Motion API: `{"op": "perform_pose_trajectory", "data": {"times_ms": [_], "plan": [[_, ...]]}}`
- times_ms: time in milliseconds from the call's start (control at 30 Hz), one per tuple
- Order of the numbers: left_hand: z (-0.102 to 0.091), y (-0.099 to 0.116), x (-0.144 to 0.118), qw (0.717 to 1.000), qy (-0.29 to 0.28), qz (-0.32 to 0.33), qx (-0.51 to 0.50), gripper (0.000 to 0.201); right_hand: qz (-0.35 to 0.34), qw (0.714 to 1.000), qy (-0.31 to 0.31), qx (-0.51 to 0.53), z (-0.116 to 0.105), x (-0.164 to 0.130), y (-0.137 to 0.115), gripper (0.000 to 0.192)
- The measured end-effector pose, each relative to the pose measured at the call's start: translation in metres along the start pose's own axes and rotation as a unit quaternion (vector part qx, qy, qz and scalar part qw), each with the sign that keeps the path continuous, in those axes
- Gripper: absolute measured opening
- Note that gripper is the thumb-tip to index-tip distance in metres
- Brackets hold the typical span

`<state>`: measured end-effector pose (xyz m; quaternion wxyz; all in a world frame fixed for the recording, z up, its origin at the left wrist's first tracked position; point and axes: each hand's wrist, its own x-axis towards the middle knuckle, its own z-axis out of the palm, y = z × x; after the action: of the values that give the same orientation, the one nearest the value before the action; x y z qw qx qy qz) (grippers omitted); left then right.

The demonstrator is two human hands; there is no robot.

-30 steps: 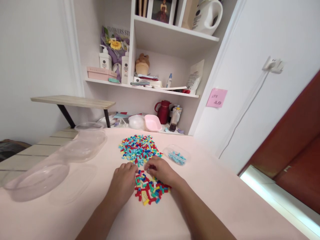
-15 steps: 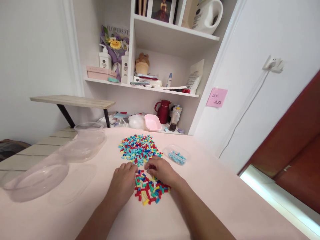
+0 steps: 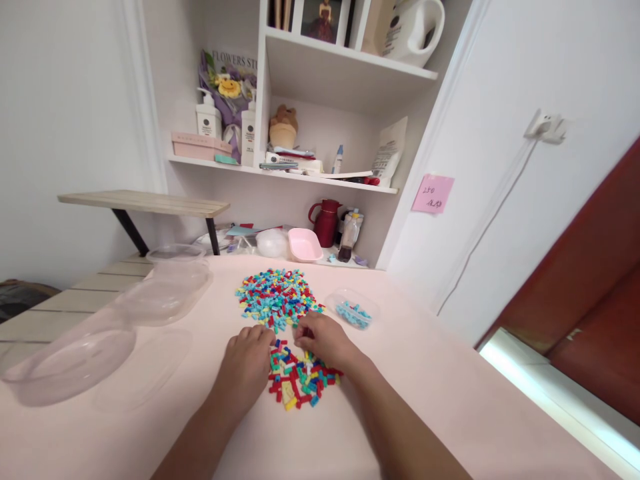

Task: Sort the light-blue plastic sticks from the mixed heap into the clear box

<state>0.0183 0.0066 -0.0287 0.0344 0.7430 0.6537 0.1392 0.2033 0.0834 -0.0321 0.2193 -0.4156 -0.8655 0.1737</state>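
Two heaps of small, colourful building bricks lie on the pink tabletop: a large far pile (image 3: 277,293) and a smaller near pile (image 3: 303,383). At the left edge of the near pile rests my left hand (image 3: 247,357), its fingers curled together and the tips partly hidden. My right hand (image 3: 324,341) is between the two piles, over the back of the near one. Its thumb and fingers are drawn into a pinch; whatever sits between them is too small to make out. To its right stands a clear plastic container (image 3: 354,309) with light-blue bricks inside.
Clear plastic containers (image 3: 75,367) and a clear lid (image 3: 150,373) lie on the left. A pink tray (image 3: 305,245), a red jug (image 3: 327,223) and a bottle (image 3: 349,239) stand at the back, below the shelves. A small raised wooden shelf (image 3: 145,202) is at the back left.
My right hand has shifted slightly to the right, and its fingers look more tightly pinched. My left hand stays nearly in place beside the near pile.
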Motion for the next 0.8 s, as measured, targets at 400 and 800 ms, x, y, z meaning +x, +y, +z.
{"op": "perform_pose_trajectory", "data": {"times_ms": [400, 800], "plan": [[-0.001, 0.0005, -0.0018, 1.0, -0.002, 0.001, 0.003, 0.032, -0.014, 1.0, 0.0, -0.006, 0.0003, -0.0002, 0.0002, 0.01], [0.0014, -0.0012, -0.0017, 1.0, 0.001, 0.001, 0.005, 0.032, -0.018, 1.0, 0.005, 0.001, 0.0003, -0.001, 0.0, 0.009]]}}
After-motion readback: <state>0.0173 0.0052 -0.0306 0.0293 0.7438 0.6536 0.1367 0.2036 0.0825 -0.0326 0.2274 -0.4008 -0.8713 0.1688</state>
